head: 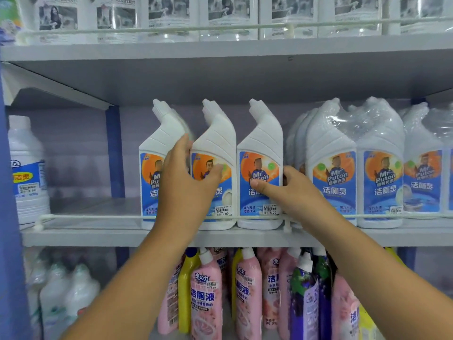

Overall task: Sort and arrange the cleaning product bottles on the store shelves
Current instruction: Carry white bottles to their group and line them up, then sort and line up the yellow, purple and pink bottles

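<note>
Middle shelf (122,235), front edge: three loose Mr Puton toilet cleaner bottles are standing in a row behind the guard wire (98,216), labels facing out, angled necks all leaning toward the shelf's left end.

- L hand (188,177) is gripping the centre bottle (215,143): thumb across the label front, fingers reaching into the gap between it and the left bottle (157,143). Likely purpose: squaring or sliding it while keeping the label forward.
- R hand (289,190) is holding the right bottle (262,143): thumb pressing the label front, fingers curling round its right side, next to the shrink-wrapped packs (355,133). Likely purpose: steadying it so the row is not tipping.

The wire is serving as a stop, approx. at lower-label height, so bases are sitting just behind the lip.

The shelf's left portion, up to the blue-label bottle (28,168) at the left end, is showing bare shelf; judged as room for spreading the row leftward.

Pink, yellow and purple bottles (206,290) are occupying the shelf below.
</note>
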